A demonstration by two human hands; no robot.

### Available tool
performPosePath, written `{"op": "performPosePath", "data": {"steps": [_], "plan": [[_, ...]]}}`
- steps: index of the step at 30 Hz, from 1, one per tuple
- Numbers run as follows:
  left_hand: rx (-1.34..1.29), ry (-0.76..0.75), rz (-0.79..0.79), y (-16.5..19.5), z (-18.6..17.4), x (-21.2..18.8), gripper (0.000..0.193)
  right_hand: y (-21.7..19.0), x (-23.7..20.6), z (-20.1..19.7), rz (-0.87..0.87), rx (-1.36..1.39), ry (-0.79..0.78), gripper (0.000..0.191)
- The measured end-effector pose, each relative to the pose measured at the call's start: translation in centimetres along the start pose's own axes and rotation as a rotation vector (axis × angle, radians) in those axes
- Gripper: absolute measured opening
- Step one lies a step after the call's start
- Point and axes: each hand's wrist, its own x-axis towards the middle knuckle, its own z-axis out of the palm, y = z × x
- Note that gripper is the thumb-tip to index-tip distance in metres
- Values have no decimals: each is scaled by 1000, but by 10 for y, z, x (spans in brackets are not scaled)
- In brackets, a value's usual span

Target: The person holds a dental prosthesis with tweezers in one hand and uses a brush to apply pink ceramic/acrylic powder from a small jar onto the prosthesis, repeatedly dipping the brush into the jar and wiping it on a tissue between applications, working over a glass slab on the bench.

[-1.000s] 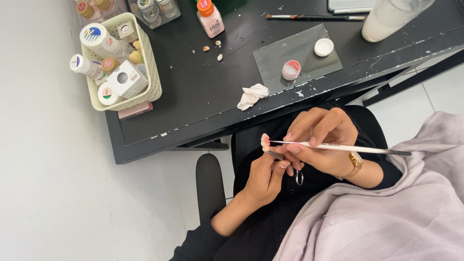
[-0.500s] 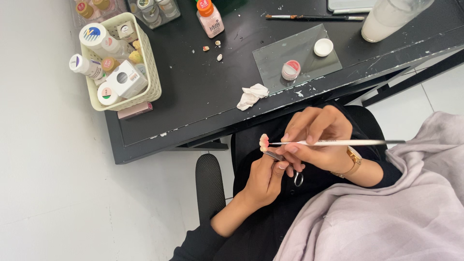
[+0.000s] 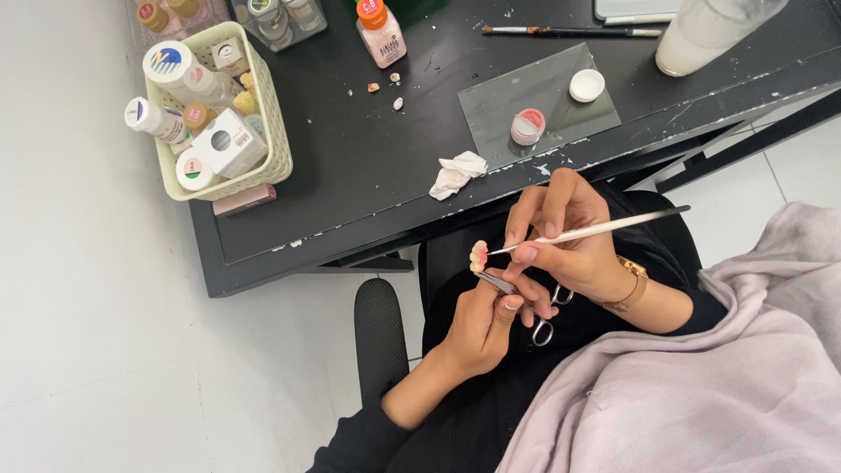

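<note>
My left hand (image 3: 480,326) grips metal scissor-handled forceps (image 3: 519,298) whose tips clamp a small pink and white dental piece (image 3: 478,256). In my right hand (image 3: 568,238) is a thin white-handled brush (image 3: 596,229), and its tip touches that piece. Both hands are held together over my lap, just in front of the black table's (image 3: 350,166) near edge.
On the table lie a glass slab (image 3: 561,96) with a small open pot (image 3: 527,126) and its white lid (image 3: 586,85), a crumpled tissue (image 3: 457,174), a cream basket of bottles (image 3: 210,114), an orange-capped bottle (image 3: 380,33), another brush (image 3: 569,31) and a white cup (image 3: 701,35). A chair armrest (image 3: 380,337) is at my left.
Both hands have stayed together over my lap; the brush handle has tilted slightly upward at its far end.
</note>
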Motion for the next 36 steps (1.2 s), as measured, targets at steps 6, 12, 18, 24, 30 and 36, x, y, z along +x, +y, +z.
{"op": "performPosePath", "data": {"steps": [6, 12, 18, 24, 30, 36], "plan": [[7, 1, 9, 1, -1, 0, 36, 0, 1, 0, 18, -22, -1, 34], [-7, 3, 15, -1, 0, 0, 34, 2, 0, -2, -5, -52, -19, 33], [-3, 5, 12, -1, 0, 0, 34, 1, 1, -2, -6, -79, -26, 33], [17, 2, -8, 0, -1, -2, 34, 0, 0, -1, 7, -57, -29, 33], [40, 2, -5, 0, -2, -1, 34, -1, 1, -1, -4, -66, -41, 32], [14, 6, -2, 0, -2, -1, 34, -1, -1, 0, 13, -58, -39, 32]]}}
